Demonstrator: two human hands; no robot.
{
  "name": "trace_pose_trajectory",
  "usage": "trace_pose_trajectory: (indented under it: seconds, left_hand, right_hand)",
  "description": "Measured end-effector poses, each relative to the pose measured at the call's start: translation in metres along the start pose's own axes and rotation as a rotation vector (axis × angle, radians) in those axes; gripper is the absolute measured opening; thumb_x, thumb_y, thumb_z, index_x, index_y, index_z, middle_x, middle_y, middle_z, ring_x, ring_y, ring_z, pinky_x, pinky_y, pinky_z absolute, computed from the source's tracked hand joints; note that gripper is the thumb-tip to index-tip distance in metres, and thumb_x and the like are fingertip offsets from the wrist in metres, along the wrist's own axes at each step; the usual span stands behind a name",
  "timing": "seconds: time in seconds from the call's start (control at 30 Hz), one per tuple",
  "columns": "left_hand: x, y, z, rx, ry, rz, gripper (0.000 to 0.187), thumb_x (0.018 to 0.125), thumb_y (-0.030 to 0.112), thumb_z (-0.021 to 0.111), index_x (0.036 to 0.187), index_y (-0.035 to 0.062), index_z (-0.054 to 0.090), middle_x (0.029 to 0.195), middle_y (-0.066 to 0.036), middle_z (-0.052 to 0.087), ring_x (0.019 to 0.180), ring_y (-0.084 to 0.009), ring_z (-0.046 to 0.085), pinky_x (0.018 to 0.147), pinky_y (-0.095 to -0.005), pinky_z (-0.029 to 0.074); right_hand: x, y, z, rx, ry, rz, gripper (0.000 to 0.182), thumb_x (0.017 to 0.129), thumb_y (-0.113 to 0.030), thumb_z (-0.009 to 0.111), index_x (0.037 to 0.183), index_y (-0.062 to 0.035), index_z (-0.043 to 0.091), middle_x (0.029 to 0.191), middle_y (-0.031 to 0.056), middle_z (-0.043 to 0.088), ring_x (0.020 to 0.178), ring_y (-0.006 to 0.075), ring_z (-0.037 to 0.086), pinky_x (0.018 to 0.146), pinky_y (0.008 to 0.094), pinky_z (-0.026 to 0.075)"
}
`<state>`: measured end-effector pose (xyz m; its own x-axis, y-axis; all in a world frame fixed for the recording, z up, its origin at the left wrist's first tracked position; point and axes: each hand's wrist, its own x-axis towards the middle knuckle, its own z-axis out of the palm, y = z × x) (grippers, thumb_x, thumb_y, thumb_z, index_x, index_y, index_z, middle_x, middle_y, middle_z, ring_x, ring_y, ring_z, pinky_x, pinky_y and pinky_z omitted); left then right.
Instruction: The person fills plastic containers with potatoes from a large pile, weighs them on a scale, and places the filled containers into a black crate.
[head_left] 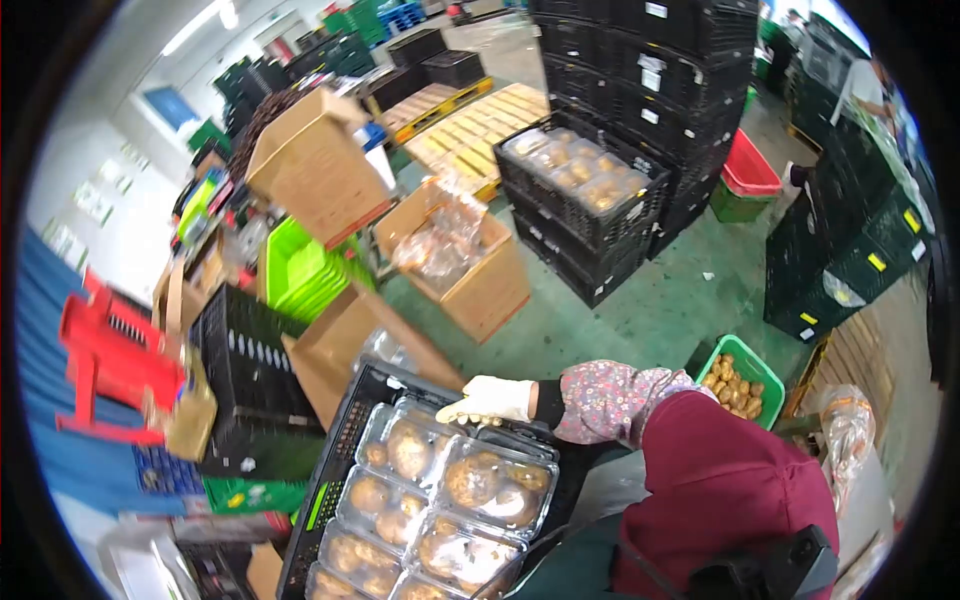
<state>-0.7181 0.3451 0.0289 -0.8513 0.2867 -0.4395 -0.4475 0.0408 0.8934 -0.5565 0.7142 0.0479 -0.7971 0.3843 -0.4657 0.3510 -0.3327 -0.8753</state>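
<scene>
My right hand (490, 401), in a cream glove below a black cuff and floral sleeve, lies over the upper end of a black crate (322, 470). Its fingers reach across the edge of the clear plastic packs and look stretched out, touching or just above them; the fingertips are partly hidden. Inside the crate, clear packs of potatoes (497, 485) lie in two rows, their lids glossy. The potatoes are large and brown, a few to each pack. My left hand is out of view.
An open cardboard box (480, 290) holds crumpled plastic. Beyond it, more packs fill a black crate (600, 235) on a stack. Loose potatoes lie in a green basket (773, 392) at right. Lime-green baskets (300, 265) and a red plastic stool (120, 365) stand left; pallets (480, 130) lie behind.
</scene>
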Motion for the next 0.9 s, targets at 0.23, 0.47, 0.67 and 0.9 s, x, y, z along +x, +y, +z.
trace_pose_trajectory:
  seconds: [0.23, 0.47, 0.67, 0.9]
  left_hand:
    - [0.027, 0.098, 0.172, 0.183, -0.17, 0.007, 0.073, 0.095, 0.043, 0.057, 0.154, 0.0181, 0.021, 0.154, -0.014, 0.03, 0.138, -0.0401, 0.027, 0.117, -0.041, 0.022]
    - [0.14, 0.131, 0.354, 0.359, -0.575, 0.128, 0.064, 0.096, 0.033, 0.061, 0.149, 0.0089, 0.033, 0.152, -0.017, 0.033, 0.137, -0.0344, 0.032, 0.116, -0.0402, 0.023]
    - [0.23, 0.117, 0.632, 0.306, -0.991, -0.203, 0.054, 0.096, 0.052, 0.049, 0.131, 0.0112, 0.055, 0.125, -0.006, 0.061, 0.109, -0.0241, 0.06, 0.094, -0.0411, 0.05]
    - [0.26, 0.086, 0.935, 0.519, -1.212, -0.089, 0.048, 0.097, 0.048, 0.051, 0.124, 0.0093, 0.06, 0.116, -0.007, 0.066, 0.099, -0.0225, 0.065, 0.087, -0.039, 0.055]
  right_hand:
    - [-0.048, -0.018, -0.228, 0.298, 0.301, -0.04, 0.048, 0.073, -0.052, 0.08, 0.068, -0.0076, 0.062, 0.058, -0.003, 0.051, 0.044, 0.0074, 0.041, 0.041, 0.0265, 0.032]
    - [-0.13, -0.03, -0.38, 0.494, 0.715, 0.029, 0.043, 0.083, -0.05, 0.072, 0.07, -0.0114, 0.058, 0.052, -0.0084, 0.04, 0.04, 0.0045, 0.031, 0.038, 0.0227, 0.026]
    - [-0.162, -0.017, -0.446, 0.72, 1.029, -0.114, 0.047, 0.081, -0.052, 0.073, 0.069, -0.0087, 0.06, 0.052, -0.0056, 0.044, 0.041, 0.0057, 0.039, 0.038, 0.0225, 0.029]
    - [-0.109, -0.006, -0.515, 0.968, 1.352, -0.239, 0.046, 0.08, -0.05, 0.074, 0.07, -0.0083, 0.06, 0.054, -0.0057, 0.045, 0.044, 0.0049, 0.039, 0.041, 0.0208, 0.032]
